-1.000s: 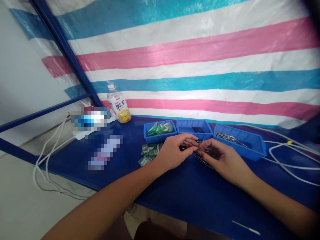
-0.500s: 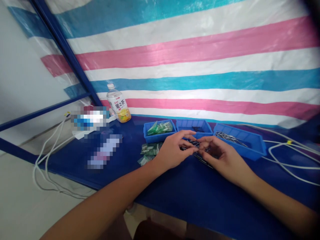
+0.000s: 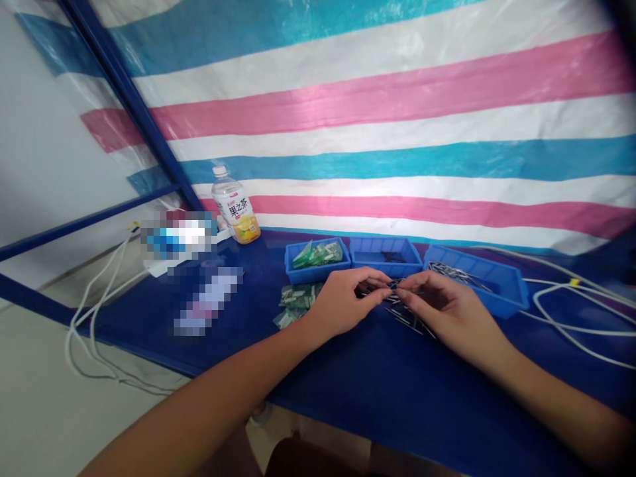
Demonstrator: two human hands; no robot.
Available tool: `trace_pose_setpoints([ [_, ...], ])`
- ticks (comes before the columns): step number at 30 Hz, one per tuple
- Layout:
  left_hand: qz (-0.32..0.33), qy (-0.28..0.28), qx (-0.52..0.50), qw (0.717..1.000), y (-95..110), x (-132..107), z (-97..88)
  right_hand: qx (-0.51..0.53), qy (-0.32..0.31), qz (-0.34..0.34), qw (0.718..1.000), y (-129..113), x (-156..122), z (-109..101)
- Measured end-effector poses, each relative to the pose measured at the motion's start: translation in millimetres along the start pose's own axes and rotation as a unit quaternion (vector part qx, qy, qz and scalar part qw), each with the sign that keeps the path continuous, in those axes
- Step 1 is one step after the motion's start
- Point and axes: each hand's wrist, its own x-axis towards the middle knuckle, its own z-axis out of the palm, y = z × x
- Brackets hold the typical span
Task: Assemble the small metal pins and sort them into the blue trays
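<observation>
My left hand (image 3: 342, 301) and my right hand (image 3: 457, 311) meet above the blue table, fingertips almost touching. Thumb and fingers of each are pinched on what looks like a thin dark metal rod, mostly hidden by the fingers. Under and between the hands lies a loose pile of thin metal rods (image 3: 405, 319), dark and silvery. Behind the right hand, a blue bin (image 3: 501, 298) holds more such rods. The middle blue bin (image 3: 390, 268) has a few small dark pieces inside. Green and clear packets fill the left blue bin (image 3: 318, 273).
Small plastic bags with pale pieces (image 3: 298, 296) lie left of my left hand. A drink bottle (image 3: 237, 209) stands at the back left, near a blurred-out item. White cables (image 3: 571, 318) run along the right side. A striped sheet (image 3: 348, 112) hangs behind the table.
My fingertips have drawn together into pinches, and my left hand's raised fingers have come down. More of the rod pile shows beneath the hands. The bins and bottle are unmoved.
</observation>
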Motion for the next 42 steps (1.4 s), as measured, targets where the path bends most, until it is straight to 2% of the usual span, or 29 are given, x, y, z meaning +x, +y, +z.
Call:
trace_pose_setpoints([
  [5,0.006,0.027,-0.01,1.0,-2.6,0.5,0.4,-0.113,0.001,-0.055,0.992,-0.1,1.9,-2.2],
  [8,0.006,0.022,-0.022,1.0,-4.8,-0.3,1.5,-0.149,0.0,-0.088,0.985,0.2,2.7,-3.1],
  [13,-0.018,0.008,-0.054,0.998,-5.6,-2.1,3.5,-0.149,-0.01,-0.065,0.987,-0.4,0.7,-0.4],
  [17,-0.015,0.008,-0.069,0.997,-3.8,-1.7,3.4,-0.121,-0.01,-0.081,0.989,-1.5,-1.2,1.7],
  [22,0.001,-0.009,-0.005,1.0,0.2,-2.9,1.0,-0.078,0.024,-0.1,0.992,-0.8,-2.4,-2.3],
  [26,-0.007,-0.05,0.017,0.999,3.1,-5.8,0.0,-0.115,0.061,-0.082,0.988,-2.2,-2.6,-4.2],
  [28,0.009,-0.056,0.026,0.998,3.7,-6.3,0.2,-0.13,0.057,-0.083,0.986,-3.9,-2.3,-3.9],
  [34,0.053,-0.028,0.018,0.998,0.5,-3.0,1.0,-0.156,0.037,-0.103,0.982,-4.5,-0.9,-2.6],
  [39,0.015,-0.006,-0.021,1.0,-3.1,-1.1,0.2,-0.163,-0.001,-0.119,0.979,-0.9,-1.4,-1.5],
  [42,-0.015,0.003,-0.082,0.997,-5.0,-1.0,1.0,-0.148,0.004,-0.098,0.984,-0.9,-2.5,-0.2],
])
